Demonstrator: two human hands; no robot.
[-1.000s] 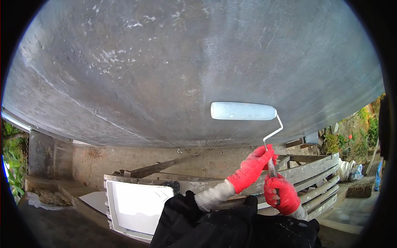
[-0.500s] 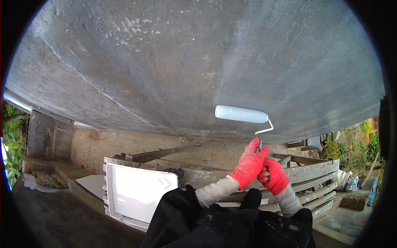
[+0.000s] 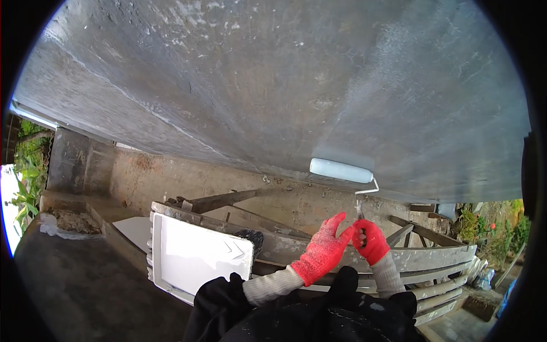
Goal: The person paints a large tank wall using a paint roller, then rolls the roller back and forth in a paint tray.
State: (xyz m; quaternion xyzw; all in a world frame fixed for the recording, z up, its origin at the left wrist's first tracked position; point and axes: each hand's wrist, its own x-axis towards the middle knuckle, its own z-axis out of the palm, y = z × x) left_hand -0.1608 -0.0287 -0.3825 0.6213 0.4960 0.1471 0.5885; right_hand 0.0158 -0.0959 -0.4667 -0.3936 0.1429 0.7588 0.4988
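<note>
Grey wall (image 3: 239, 74) is filling twelve o'clock. Right grip (image 3: 369, 239) is clamping the handle (image 3: 359, 211); left grip (image 3: 322, 251) is hovering unclosed beside it. Roller (image 3: 342, 170) is lying at eleven o'clock, possibly twisting if that right grip slackens. Tray (image 3: 157, 251) is sitting at nine, possibly tipping if elbowed. Right grip is hiding the handle's end; roller-wall contact is proving unclear.

The gloves (image 3: 320, 253) are red, the roller (image 3: 341, 170) bluish white, the wall (image 3: 256, 85) streaky grey

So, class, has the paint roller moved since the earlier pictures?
Yes: the paint roller has moved down the grey wall, nearer its bottom edge.
</note>
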